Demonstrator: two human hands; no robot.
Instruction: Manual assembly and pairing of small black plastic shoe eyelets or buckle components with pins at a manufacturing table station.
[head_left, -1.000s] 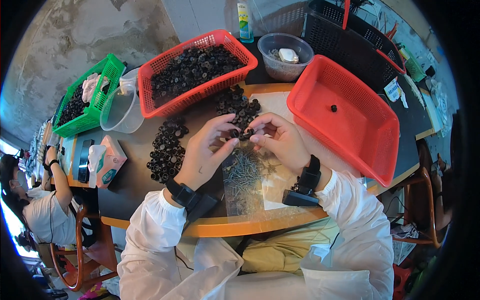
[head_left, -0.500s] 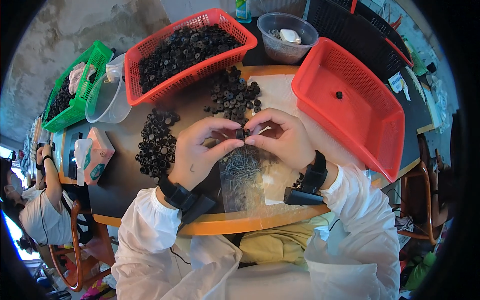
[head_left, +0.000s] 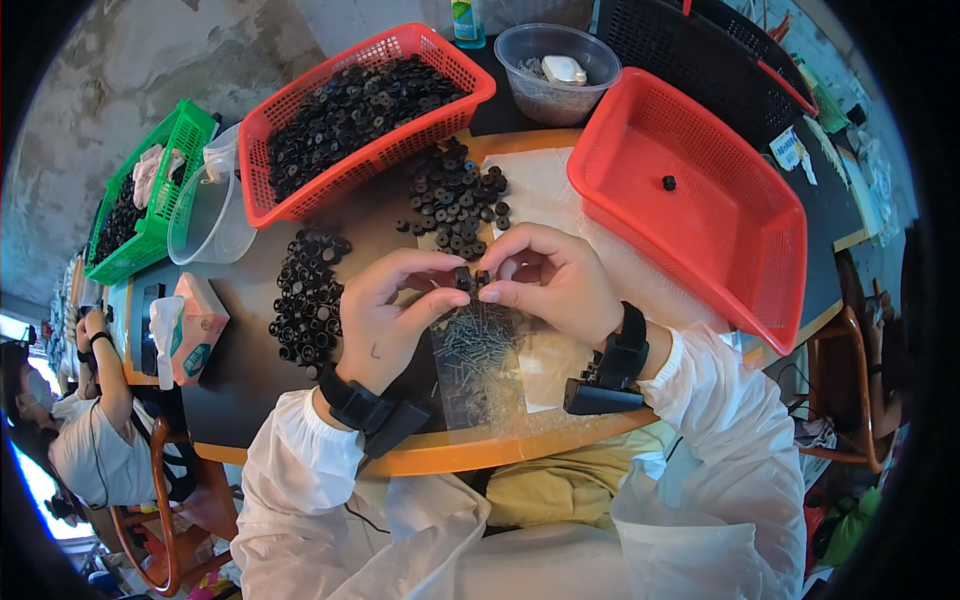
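Note:
Between the thumb and fingers of my left hand (head_left: 378, 310) is a small black ring-shaped part (head_left: 462, 279). My right hand (head_left: 565, 285) pinches a second small black part (head_left: 482, 279), thinner in outline, close beside the first with a narrow gap. Below the fingertips lies a heap of grey metal screws (head_left: 475, 350) on a clear sheet. Just beyond the hands spreads a pile of black discs with center holes (head_left: 455, 200). To the left of my left hand is a pile of black hollow caps (head_left: 305, 295).
At the back stands a red basket (head_left: 262, 205) full of black discs. A red basket (head_left: 690, 240) at right holds one black part. A clear tub (head_left: 570, 100), a green basket (head_left: 160, 235), a clear container (head_left: 225, 225) and a tissue box (head_left: 205, 330) surround the work area. Another person (head_left: 105, 450) sits at left.
The two black parts, together between my fingertips before, now show a small gap. My left hand has shifted slightly left. The whole view has shifted a little.

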